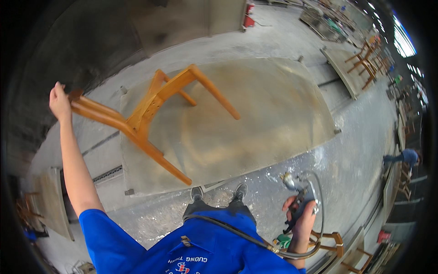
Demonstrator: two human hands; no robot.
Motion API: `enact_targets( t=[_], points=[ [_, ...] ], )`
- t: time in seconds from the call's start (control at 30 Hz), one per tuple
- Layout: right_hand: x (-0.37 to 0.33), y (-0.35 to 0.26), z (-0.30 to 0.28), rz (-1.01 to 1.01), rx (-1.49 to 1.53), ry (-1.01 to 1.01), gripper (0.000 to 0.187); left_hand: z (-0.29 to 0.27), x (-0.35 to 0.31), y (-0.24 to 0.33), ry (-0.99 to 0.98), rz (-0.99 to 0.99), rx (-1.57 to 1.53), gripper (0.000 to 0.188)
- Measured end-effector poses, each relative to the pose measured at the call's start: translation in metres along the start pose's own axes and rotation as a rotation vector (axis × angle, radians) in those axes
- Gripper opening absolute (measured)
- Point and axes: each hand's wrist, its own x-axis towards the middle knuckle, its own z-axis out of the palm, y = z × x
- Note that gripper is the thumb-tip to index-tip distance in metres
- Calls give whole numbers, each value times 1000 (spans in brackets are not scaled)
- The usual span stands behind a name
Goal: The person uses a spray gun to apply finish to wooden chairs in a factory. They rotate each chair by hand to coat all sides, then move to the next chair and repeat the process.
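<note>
At the left, my left hand (59, 103) is raised and closed around the top end of an orange-brown wooden chair frame (143, 115). The frame is tilted over, its legs spread toward the right and toward me, above a broad flat platform (264, 109) with a stained covering. Whether any leg touches the platform is hard to tell. At the lower right, my right hand (305, 223) is wrapped around the grip of a spray gun (299, 201) with a metal head. A thin hose (323, 214) loops from the gun down past my wrist.
A dark hose (228, 228) crosses my waist. Beyond the platform, finished-looking chairs (365, 61) stand on another board. A person (408, 157) bends at the far right. Another chair frame (335, 242) lies behind my right forearm. A side board (52, 203) stands at left.
</note>
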Motion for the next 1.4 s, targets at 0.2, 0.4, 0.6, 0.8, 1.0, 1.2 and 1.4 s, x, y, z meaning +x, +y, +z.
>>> enact_targets(
  t=[0.2, 0.4, 0.6, 0.8, 1.0, 1.2, 1.4],
  points=[
    [-36, 32, 57, 106, 175, -162, 81, 2, 34, -41, -27, -61, -5, 43],
    [-34, 44, 97, 106, 23, -360, 96, 6, 49, -65, -15, -92, -2, 39],
    [-15, 57, 110, 35, 16, -263, 100, 9, 58, -85, 28, -59, -52, 38],
    [13, 83, 113, -28, 96, -116, 104, 7, 72, -102, 3, -119, -140, 32],
    [33, 111, 112, 18, 182, -204, 108, 3, 83, -113, 0, -122, -209, 29],
    [42, 144, 123, 81, 173, -106, 113, -11, 98, -129, -22, -122, -242, 24],
    [82, 195, 130, 183, 245, -37, 95, -40, 128, -142, -100, -249, -449, 16]
  ],
)
